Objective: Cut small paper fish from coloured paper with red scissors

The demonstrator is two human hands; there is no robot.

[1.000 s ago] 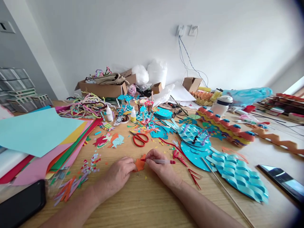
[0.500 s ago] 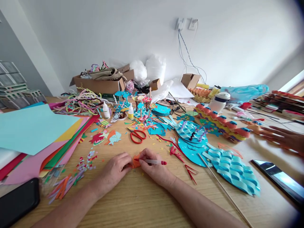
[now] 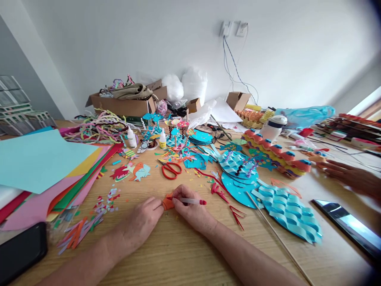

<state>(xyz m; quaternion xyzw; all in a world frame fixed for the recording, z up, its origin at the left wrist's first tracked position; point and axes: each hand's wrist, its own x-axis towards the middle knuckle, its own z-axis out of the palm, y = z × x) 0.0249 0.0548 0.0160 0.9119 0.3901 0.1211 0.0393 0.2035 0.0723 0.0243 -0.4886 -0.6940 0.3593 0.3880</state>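
A small orange paper piece [image 3: 168, 203] lies on the table between my hands. My left hand [image 3: 145, 216], its fingers bent together, pinches the left edge of the paper. Closed round a pen [image 3: 192, 201] with a red end, my right hand [image 3: 190, 206] rests at the paper's right side; the pen's tip is hidden by the fingers. Red-handled scissors [image 3: 170, 170] lie beyond the hands, with paper fish [image 3: 140, 171] to their left. Red pipe-cleaner pieces [image 3: 218, 191] are to the right.
Coloured paper sheets [image 3: 44, 159] and a black phone [image 3: 22, 248] are at left. Woven blue paper fish [image 3: 290, 212], a wooden stick [image 3: 279, 240], a tablet [image 3: 348, 226] and an egg-carton strip [image 3: 276, 155] stand right. Another person's hand [image 3: 348, 174] reaches in at far right.
The view has shifted slightly. My right hand and pen have moved a little over the orange paper, which shows more. The other person's hand at far right has moved slightly.
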